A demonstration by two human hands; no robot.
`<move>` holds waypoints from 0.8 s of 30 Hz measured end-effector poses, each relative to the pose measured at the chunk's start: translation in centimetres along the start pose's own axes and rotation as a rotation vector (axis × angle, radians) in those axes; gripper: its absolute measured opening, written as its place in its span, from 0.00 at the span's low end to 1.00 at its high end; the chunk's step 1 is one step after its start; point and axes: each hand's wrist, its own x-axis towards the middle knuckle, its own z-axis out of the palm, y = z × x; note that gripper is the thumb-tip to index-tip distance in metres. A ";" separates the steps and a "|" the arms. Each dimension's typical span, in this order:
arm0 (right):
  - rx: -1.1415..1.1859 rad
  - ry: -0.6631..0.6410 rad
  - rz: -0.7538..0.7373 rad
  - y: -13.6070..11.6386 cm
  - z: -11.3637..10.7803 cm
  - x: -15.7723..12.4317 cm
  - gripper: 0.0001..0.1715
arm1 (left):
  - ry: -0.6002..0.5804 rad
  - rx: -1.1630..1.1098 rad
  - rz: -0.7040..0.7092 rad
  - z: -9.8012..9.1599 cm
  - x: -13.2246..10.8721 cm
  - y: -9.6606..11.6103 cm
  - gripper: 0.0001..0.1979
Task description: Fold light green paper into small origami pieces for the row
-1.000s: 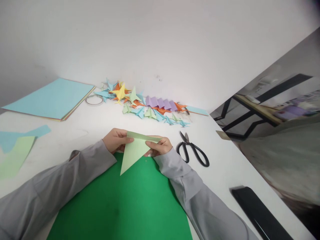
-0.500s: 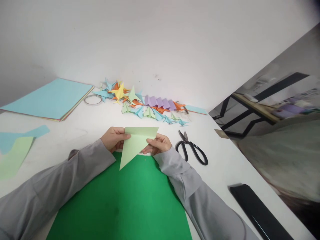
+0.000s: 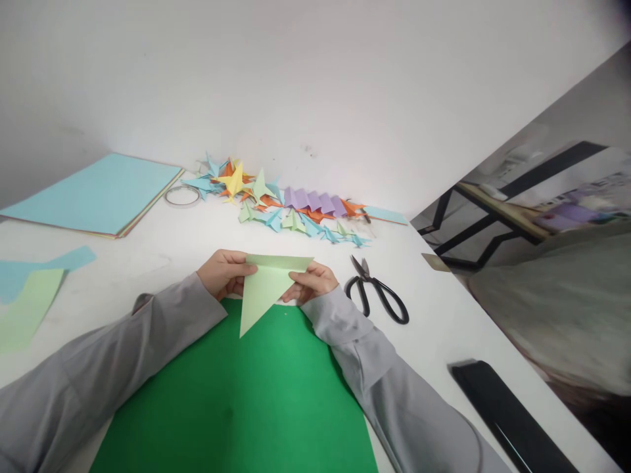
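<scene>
A light green sheet of paper (image 3: pixel 263 289), folded to a triangle with a creased strip along its top, is held up between both hands. My left hand (image 3: pixel 224 272) pinches its upper left corner, thumb in front. On the right side, my right hand (image 3: pixel 315 281) grips the slanted edge with the thumb on top; its other fingers are partly behind the paper. One point of the triangle hangs down over a large green sheet (image 3: pixel 236 394) lying on the table between my forearms.
Black-handled scissors (image 3: pixel 377 289) lie to the right, with a long black object (image 3: pixel 513 420) nearer me. Folded paper shapes (image 3: pixel 296 220) line the wall, beside a tape roll (image 3: pixel 182 196). A stack of coloured paper (image 3: pixel 108 194) and paper scraps (image 3: pixel 34 305) lie on the left.
The top strip of the light green paper has tilted over, so it looks narrower. The hanging point has shifted slightly right. Both hands keep their hold.
</scene>
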 end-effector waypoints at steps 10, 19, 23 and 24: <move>0.004 0.007 0.010 -0.1 0.1 0.0 0.09 | -0.009 -0.021 -0.018 0.1 0.0 0.0 0.07; -0.011 -0.006 0.014 -0.1 -0.1 -0.1 0.11 | -0.087 -0.053 -0.044 -0.1 0.0 0.1 0.08; -0.004 -0.021 0.001 -0.1 -0.3 0.0 0.08 | -0.102 -0.038 -0.041 -0.1 0.0 0.1 0.07; -0.001 -0.024 -0.005 0.0 -0.4 0.0 0.08 | -0.109 -0.040 -0.037 -0.1 0.0 0.2 0.07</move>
